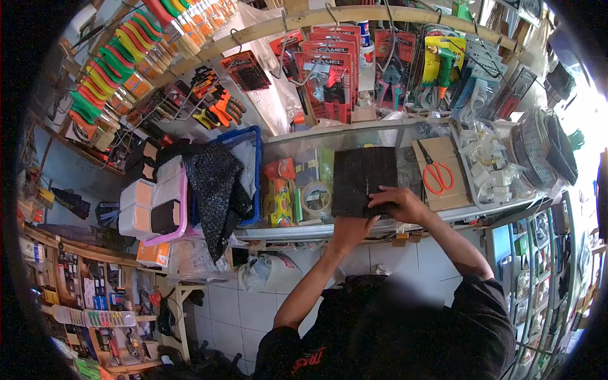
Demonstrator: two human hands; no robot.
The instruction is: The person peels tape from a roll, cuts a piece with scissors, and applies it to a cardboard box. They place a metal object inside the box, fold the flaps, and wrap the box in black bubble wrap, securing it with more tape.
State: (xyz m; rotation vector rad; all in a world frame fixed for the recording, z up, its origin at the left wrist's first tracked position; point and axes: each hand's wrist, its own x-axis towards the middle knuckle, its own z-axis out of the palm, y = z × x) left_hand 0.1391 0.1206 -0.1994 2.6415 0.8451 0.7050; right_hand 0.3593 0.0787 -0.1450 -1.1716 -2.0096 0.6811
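Counter glass [380,136] runs across the middle of the frame, and a folded square of black mesh [365,179] lies flat on it at centre. The right hand [399,204] rests on the mesh's lower right corner, fingers spread and pressing down, not clasped around it. The left hand [350,229] sits at the mesh's bottom edge, right at the counter's front lip; whether its fingers pinch the sheet from beneath I cannot tell.

To the right of the mesh, just beside its edge, a cardboard piece [443,155] carries orange-handled scissors [436,174]. To the left, a tape roll [316,198] lies near the mesh's lower left corner, with colourful packets [280,193] beyond it. Bare glass shows above the mesh's top edge, towards the back of the counter.

Further left, a blue basket [251,142] holds a crumpled heap of black netting [217,183] that spills over its front, and a pink tray [182,196] of sponge blocks touches it at centre left. Packaged pliers [329,79] hang in the upper centre, and paintbrushes [117,54] fan across the upper left.
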